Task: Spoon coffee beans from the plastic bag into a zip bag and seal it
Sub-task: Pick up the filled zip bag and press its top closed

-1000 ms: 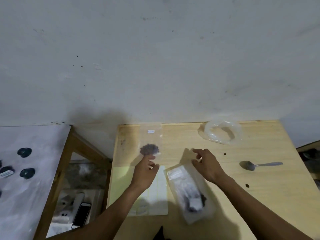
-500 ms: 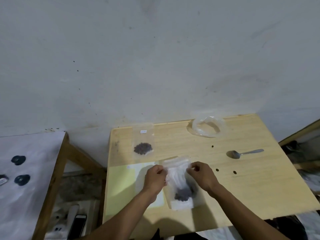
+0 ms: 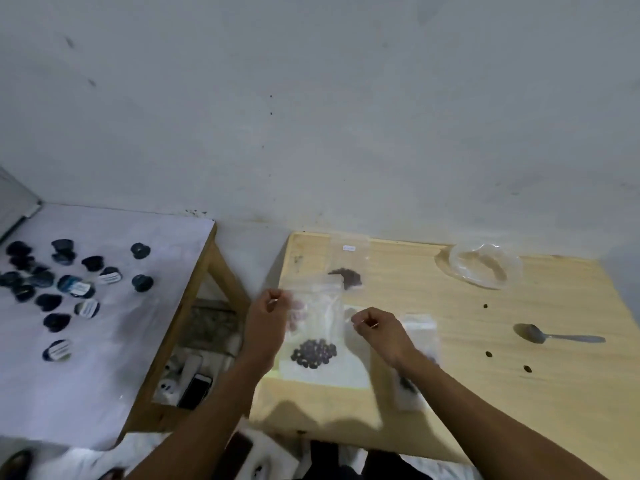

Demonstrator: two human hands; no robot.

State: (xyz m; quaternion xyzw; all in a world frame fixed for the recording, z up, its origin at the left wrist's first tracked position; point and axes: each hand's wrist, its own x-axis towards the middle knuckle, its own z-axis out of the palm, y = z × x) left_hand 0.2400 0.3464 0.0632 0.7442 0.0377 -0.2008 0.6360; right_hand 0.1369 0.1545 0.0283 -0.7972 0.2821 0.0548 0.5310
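A clear zip bag [image 3: 317, 327] with a clump of coffee beans [image 3: 314, 352] in its lower part hangs upright between my hands over the near left of the wooden table [image 3: 485, 393]. My left hand [image 3: 268, 318] pinches its top left corner; my right hand [image 3: 377, 329] pinches the top right. The crumpled plastic bag [image 3: 485, 265] lies at the far right of the table. A metal spoon [image 3: 554, 336] rests on the right, untouched. Another filled zip bag [image 3: 348, 268] lies flat at the back left. A third zip bag [image 3: 415, 358] lies partly under my right forearm.
Three loose beans [image 3: 488, 353] lie near the spoon. White paper [image 3: 325, 374] sits under the held bag. A lower table [image 3: 104, 341] on the left carries several dark round objects. A phone [image 3: 194, 391] lies on a shelf between the tables.
Both hands have lifted the zip bag by its top corners and shifted left; a second earlier the left hand touched the far bag. The camera turned left.
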